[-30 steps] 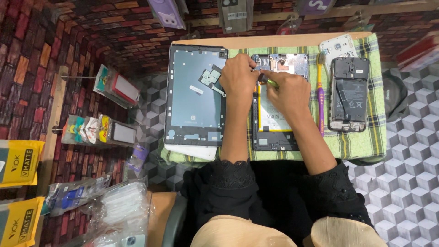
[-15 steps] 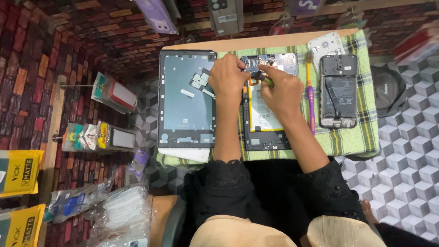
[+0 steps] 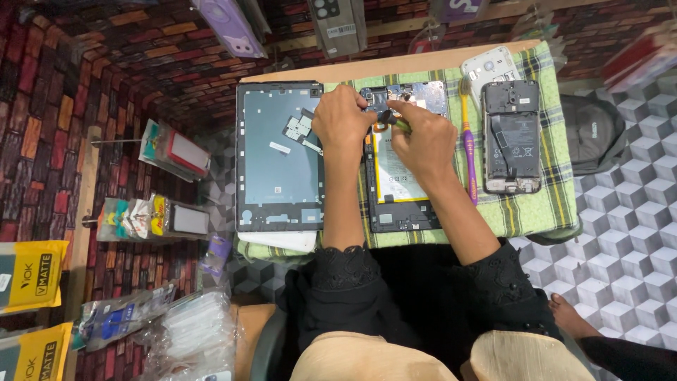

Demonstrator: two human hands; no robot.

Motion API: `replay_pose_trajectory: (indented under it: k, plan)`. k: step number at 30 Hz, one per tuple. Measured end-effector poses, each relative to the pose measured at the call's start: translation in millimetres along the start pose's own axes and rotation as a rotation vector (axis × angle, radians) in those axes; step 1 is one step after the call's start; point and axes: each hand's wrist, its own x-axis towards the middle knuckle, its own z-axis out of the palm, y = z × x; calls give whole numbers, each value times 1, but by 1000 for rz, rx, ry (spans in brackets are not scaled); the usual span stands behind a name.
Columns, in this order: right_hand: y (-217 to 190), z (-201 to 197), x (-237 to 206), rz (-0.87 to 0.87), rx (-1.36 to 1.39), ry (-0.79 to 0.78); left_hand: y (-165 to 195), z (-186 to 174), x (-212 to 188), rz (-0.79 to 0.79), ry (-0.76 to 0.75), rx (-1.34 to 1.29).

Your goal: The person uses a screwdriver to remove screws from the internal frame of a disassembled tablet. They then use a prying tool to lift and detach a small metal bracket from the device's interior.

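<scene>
Opened tablet body, with its dark frame, pale battery and blue circuit board, is lying flat on the green checked cloth that is covering the surface, right in front of the person. Nearest to the camera, the forearms in black lace cuffs are reaching forward over its lower part. The left hand is resting on the upper left edge of the body, fingers curled together and pressing it down. The right hand is pinching a small green-handled screwdriver whose tip is meeting the board near the top; this grip is closed on the tool. I am judging the body as light, stiff and thin, but fragile inside, so it is better held by the outer frame, not by the board or the battery. Beside it on the left, the removed back panel is lying apart; on the right, a yellow and purple tool and an opened phone are lying. Farther, a white phone cover is sitting at the cloth's far edge. Compared with half a second ago, both hands are staying at the same top area, and the view is shifting only slightly.
</scene>
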Motion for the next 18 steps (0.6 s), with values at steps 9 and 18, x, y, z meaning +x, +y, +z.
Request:
replay_pose_trajectory:
  k: [9, 18]
  plan:
    - [4, 5, 1, -13, -41, -136, -3, -3, 0, -7, 5, -28]
    - [4, 5, 2, -22, -67, -142, -3, -6, 1, -6, -33, -70]
